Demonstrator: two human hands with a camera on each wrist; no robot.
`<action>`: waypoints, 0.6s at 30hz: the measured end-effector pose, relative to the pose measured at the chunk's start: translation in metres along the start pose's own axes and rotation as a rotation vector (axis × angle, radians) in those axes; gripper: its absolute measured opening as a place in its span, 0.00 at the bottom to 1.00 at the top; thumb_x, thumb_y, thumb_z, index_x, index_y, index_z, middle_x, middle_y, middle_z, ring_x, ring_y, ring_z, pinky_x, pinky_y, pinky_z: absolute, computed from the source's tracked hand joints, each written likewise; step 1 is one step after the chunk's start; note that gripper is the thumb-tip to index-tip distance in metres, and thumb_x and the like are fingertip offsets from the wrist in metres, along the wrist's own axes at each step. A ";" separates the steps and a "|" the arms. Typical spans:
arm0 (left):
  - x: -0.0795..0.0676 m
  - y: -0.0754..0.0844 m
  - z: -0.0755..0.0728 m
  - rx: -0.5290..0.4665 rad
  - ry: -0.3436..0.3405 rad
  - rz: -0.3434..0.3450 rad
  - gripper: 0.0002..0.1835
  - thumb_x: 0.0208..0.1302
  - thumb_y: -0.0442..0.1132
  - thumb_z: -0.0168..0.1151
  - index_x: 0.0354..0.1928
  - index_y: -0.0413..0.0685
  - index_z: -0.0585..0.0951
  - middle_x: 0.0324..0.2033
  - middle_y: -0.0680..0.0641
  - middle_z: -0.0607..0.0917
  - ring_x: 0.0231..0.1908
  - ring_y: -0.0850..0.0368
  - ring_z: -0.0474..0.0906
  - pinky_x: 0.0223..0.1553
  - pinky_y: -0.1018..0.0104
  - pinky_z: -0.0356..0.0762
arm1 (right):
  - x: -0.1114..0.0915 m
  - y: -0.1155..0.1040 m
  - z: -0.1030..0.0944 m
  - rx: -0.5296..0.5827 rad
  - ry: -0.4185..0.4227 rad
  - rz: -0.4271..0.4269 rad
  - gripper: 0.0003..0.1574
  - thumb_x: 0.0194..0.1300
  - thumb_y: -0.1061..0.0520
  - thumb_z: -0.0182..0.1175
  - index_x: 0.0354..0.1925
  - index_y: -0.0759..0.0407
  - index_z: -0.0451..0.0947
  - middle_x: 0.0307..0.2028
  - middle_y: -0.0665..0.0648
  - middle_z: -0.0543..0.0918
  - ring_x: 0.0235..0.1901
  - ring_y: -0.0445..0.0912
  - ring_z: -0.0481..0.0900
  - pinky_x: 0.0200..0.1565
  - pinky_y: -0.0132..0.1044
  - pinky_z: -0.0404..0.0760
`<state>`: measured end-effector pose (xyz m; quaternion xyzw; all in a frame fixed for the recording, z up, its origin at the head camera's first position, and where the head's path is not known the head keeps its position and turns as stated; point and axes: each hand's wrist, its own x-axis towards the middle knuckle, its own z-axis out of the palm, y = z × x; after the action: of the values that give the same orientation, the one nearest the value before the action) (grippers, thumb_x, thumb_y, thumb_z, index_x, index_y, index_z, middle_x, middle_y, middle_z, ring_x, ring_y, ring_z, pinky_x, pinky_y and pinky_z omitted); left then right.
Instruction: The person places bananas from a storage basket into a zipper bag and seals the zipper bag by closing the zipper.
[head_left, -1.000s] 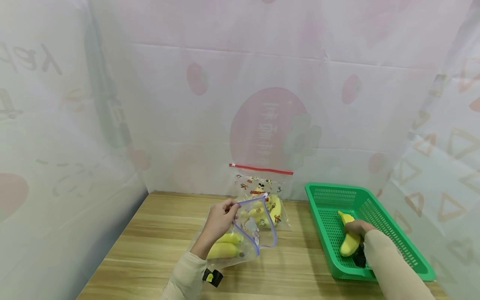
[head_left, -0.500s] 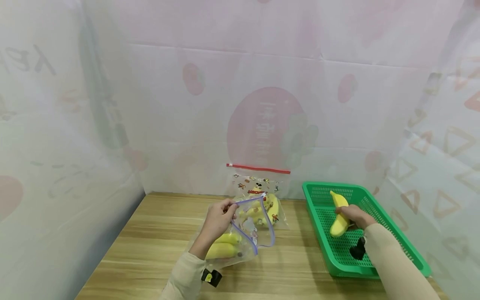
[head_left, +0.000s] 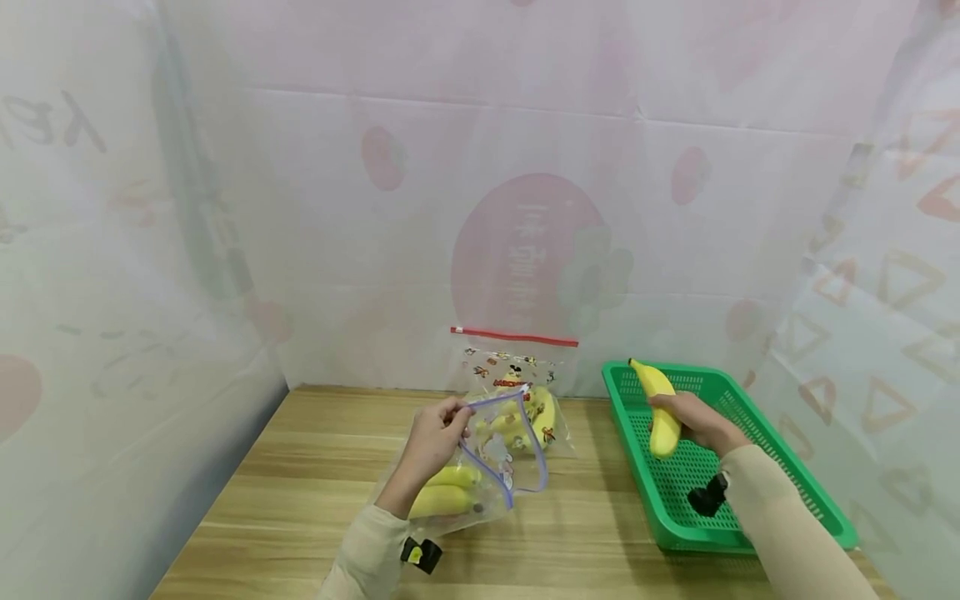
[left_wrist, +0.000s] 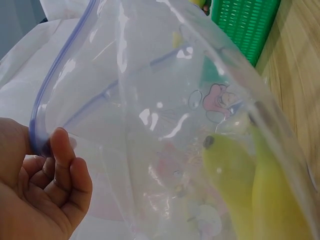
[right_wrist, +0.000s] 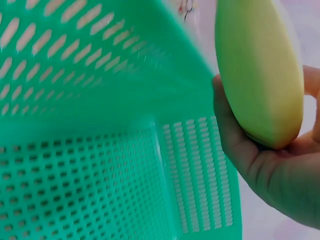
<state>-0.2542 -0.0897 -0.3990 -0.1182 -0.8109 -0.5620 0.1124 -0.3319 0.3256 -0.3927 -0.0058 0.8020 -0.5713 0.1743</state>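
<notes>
My left hand (head_left: 437, 437) pinches the purple-edged mouth of a clear zip bag (head_left: 491, 450), which stands open towards the right. Inside that bag lie two yellow bananas (head_left: 442, 500), also seen through the plastic in the left wrist view, where the thumb and fingers close on the purple zip strip (left_wrist: 42, 105). Over the left part of the green basket (head_left: 750, 458), my right hand (head_left: 697, 419) grips a single banana (head_left: 663, 425), held with its stem end up and leaning left. The right wrist view shows fingers and thumb wrapped round the banana (right_wrist: 260, 75).
Behind the open bag, a second clear bag with a red slider strip (head_left: 517, 337) and cartoon prints holds several bananas (head_left: 546, 417) against the back curtain (head_left: 360, 250). The basket stands at the right of the wooden table (head_left: 300, 467). Printed curtains enclose the sides.
My right hand has lifted the banana up from the basket's floor and carried it left towards the basket's left rim. The left hand keeps its hold on the bag.
</notes>
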 end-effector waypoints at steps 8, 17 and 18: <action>-0.001 0.005 -0.002 0.004 0.006 -0.009 0.09 0.69 0.36 0.54 0.35 0.42 0.82 0.20 0.49 0.79 0.22 0.58 0.76 0.21 0.67 0.75 | -0.008 -0.017 0.021 0.120 -0.100 -0.057 0.39 0.72 0.52 0.49 0.65 0.76 0.44 0.39 0.66 0.72 0.32 0.49 0.79 0.34 0.43 0.81; -0.001 0.003 -0.003 0.006 0.011 -0.009 0.09 0.69 0.37 0.54 0.35 0.43 0.82 0.22 0.46 0.80 0.22 0.58 0.77 0.22 0.67 0.75 | -0.015 -0.029 0.046 0.160 -0.191 -0.119 0.36 0.73 0.54 0.48 0.65 0.72 0.44 0.39 0.64 0.71 0.33 0.48 0.78 0.37 0.43 0.80; -0.001 0.003 -0.003 0.008 0.013 -0.007 0.09 0.69 0.37 0.54 0.35 0.43 0.82 0.21 0.46 0.80 0.22 0.58 0.77 0.22 0.67 0.75 | -0.016 -0.030 0.049 0.163 -0.203 -0.122 0.36 0.73 0.54 0.48 0.65 0.72 0.44 0.40 0.64 0.70 0.33 0.49 0.78 0.38 0.44 0.80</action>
<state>-0.2523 -0.0913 -0.3957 -0.1115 -0.8127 -0.5599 0.1162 -0.3084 0.2731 -0.3745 -0.0982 0.7292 -0.6406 0.2196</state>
